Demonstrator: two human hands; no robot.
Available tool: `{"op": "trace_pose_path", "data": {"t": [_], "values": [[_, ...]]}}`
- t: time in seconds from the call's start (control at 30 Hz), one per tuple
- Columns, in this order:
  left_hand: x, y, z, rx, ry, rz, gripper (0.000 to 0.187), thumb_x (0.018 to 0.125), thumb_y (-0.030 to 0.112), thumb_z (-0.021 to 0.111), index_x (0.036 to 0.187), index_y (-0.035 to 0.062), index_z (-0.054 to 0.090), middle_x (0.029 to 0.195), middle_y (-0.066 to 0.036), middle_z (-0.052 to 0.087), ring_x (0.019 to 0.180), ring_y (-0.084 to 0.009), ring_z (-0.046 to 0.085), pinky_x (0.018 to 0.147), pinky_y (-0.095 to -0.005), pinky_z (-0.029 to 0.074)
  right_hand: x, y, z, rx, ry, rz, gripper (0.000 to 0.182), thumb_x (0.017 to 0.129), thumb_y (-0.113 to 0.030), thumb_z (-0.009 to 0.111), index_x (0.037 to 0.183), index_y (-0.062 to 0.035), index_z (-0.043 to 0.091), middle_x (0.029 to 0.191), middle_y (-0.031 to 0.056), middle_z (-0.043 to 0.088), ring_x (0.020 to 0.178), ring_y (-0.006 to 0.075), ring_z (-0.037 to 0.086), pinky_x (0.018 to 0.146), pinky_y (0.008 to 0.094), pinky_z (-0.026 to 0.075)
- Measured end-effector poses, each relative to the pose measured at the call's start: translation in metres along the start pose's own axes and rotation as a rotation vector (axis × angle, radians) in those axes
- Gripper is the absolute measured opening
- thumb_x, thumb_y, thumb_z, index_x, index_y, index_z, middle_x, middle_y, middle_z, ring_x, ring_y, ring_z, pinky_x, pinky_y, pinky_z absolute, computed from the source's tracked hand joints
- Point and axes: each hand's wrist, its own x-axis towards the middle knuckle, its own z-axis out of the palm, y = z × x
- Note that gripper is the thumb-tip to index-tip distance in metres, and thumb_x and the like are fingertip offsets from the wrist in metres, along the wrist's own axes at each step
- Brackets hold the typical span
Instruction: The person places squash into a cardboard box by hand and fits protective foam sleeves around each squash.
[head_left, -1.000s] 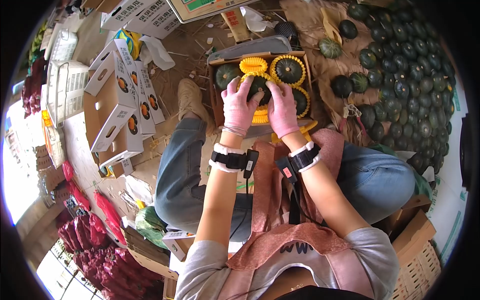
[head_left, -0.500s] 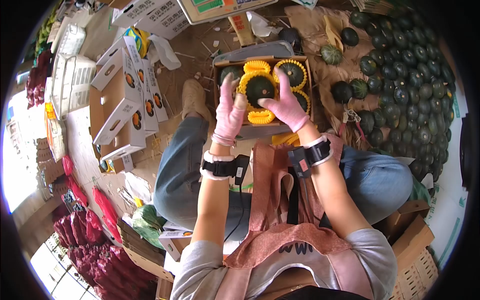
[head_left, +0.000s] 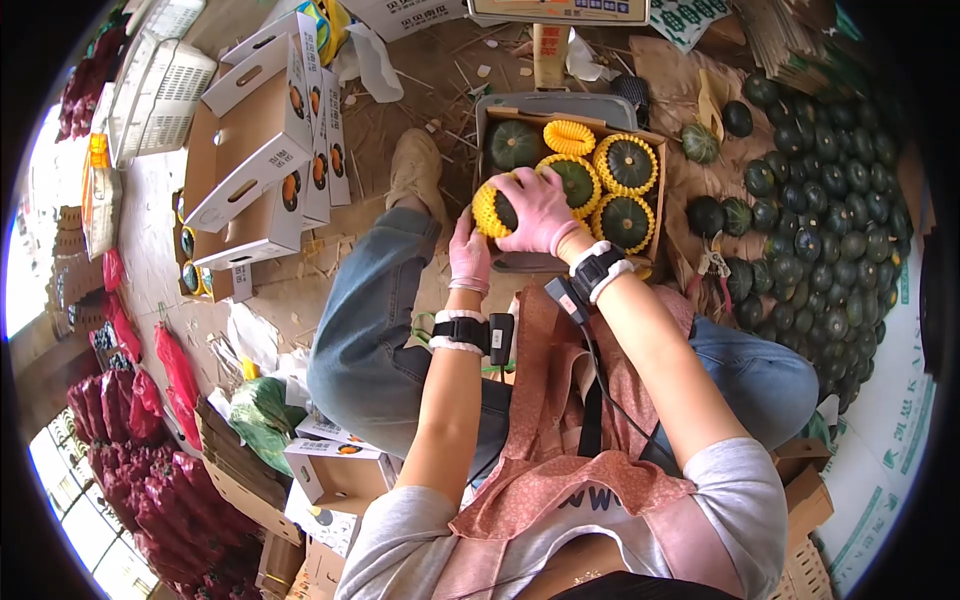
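At the near left corner of an open carton [head_left: 592, 124], both my hands are on a dark green squash [head_left: 490, 212] in a yellow foam net. My left hand [head_left: 468, 258], in a pink glove, closes against its left side. Over its top and right side curls my right hand [head_left: 538, 208], gloved too and covering part of it. Inside the carton, netted squashes sit at the middle [head_left: 574, 182], back right [head_left: 628, 163] and front right [head_left: 624, 222]. A bare squash [head_left: 513, 145] fills the back left, beside a yellow foam net [head_left: 570, 137].
A grey plastic tub [head_left: 500, 100] shows around the carton. Many loose squashes [head_left: 810, 220] are heaped at the right. White printed cartons [head_left: 255, 150] stand at the left, near my shoe [head_left: 415, 170]. A scale-like panel [head_left: 560, 10] is beyond the tub.
My hands have left the netted squash in the carton's middle, which stays there. They have come to the near left corner and closed on another netted squash. The view has shifted.
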Motion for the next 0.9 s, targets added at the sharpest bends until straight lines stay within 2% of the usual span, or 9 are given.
{"op": "trace_pose_path", "data": {"t": [0.3,0.4,0.47,0.53,0.57,0.67,0.73,0.8,0.9], "values": [[-0.012,0.016,0.006,0.085,0.031,-0.089,0.042,0.089,0.009,0.045,0.131,0.0010,0.045,0.111,-0.007,0.059,0.083,-0.0092,0.055,0.074,-0.0222,0.046,0.014,-0.024,0.010,-0.126,-0.094,0.344,0.070,0.056,-0.034,0.077,0.120,-0.0295,0.047,0.114,0.0136,0.041,0.116,0.0362,0.039,0.106,0.0492,0.016],[-0.016,0.022,0.002,0.007,-0.067,-0.068,0.040,0.094,0.021,0.045,0.131,0.0077,0.044,0.084,-0.004,0.062,0.064,-0.0109,0.059,0.055,-0.0234,0.050,0.019,-0.024,0.018,-0.169,-0.130,0.363,0.067,0.064,-0.043,0.073,0.123,-0.0272,0.046,0.118,0.0159,0.042,0.120,0.0371,0.037,0.107,0.0511,0.013],[0.008,0.040,-0.005,0.813,0.016,0.272,0.042,0.093,0.031,0.048,0.127,0.0066,0.047,0.097,-0.010,0.062,0.082,-0.0214,0.061,0.073,-0.0324,0.048,0.018,-0.021,0.021,-0.173,-0.128,0.336,0.068,0.069,-0.050,0.067,0.128,-0.0257,0.044,0.125,0.0189,0.040,0.124,0.0386,0.032,0.108,0.0526,0.011],[0.018,0.070,0.019,1.370,0.123,0.833,0.042,0.091,0.032,0.050,0.124,0.0054,0.049,0.106,-0.013,0.061,0.093,-0.0278,0.059,0.083,-0.0369,0.045,0.009,-0.016,0.023,-0.190,-0.095,0.267,0.071,0.074,-0.057,0.060,0.133,-0.0239,0.041,0.132,0.0222,0.038,0.129,0.0402,0.027,0.108,0.0543,0.010],[0.025,0.087,0.041,1.322,0.023,0.755,0.044,0.087,0.034,0.054,0.123,0.0081,0.050,0.111,-0.015,0.058,0.101,-0.0310,0.054,0.087,-0.0408,0.042,0.003,-0.023,-0.003,-0.156,-0.223,0.260,0.076,0.076,-0.063,0.052,0.138,-0.0225,0.034,0.139,0.0243,0.032,0.134,0.0413,0.019,0.107,0.0563,0.010],[0.046,0.112,0.100,1.647,-0.135,0.576,0.053,0.074,0.038,0.064,0.122,0.0189,0.051,0.113,-0.015,0.058,0.107,-0.0342,0.050,0.089,-0.0475,0.039,-0.053,-0.021,-0.020,-0.012,0.178,0.049,0.043,0.078,-0.032,0.062,0.115,-0.0098,0.053,0.121,0.0179,0.048,0.111,0.0344,0.048,0.097,0.0465,0.035],[0.062,0.111,0.123,2.002,-0.289,0.476,0.064,0.069,0.038,0.068,0.128,0.0270,0.045,0.116,-0.013,0.054,0.112,-0.0356,0.045,0.092,-0.0474,0.036,-0.109,-0.019,-0.029,0.330,0.380,0.253,0.021,0.075,-0.017,0.062,0.093,-0.0070,0.057,0.107,0.0134,0.054,0.086,0.0307,0.057,0.080,0.0418,0.045],[0.070,0.107,0.138,2.150,-0.318,0.336,0.071,0.068,0.037,0.069,0.132,0.0297,0.040,0.120,-0.015,0.051,0.115,-0.0349,0.042,0.093,-0.0458,0.036,-0.164,-0.004,-0.020,0.233,0.410,0.538,0.015,0.075,-0.015,0.062,0.086,-0.0069,0.057,0.101,0.0111,0.056,0.076,0.0309,0.059,0.072,0.0422,0.046],[0.076,0.106,0.150,2.229,-0.332,0.292,0.074,0.064,0.037,0.071,0.131,0.0346,0.040,0.122,-0.016,0.051,0.116,-0.0342,0.042,0.093,-0.0457,0.035,-0.198,0.020,-0.016,-0.010,-0.034,0.809,0.023,0.072,-0.014,0.063,0.094,-0.0075,0.058,0.106,0.0110,0.054,0.084,0.0306,0.058,0.075,0.0418,0.046]]}}
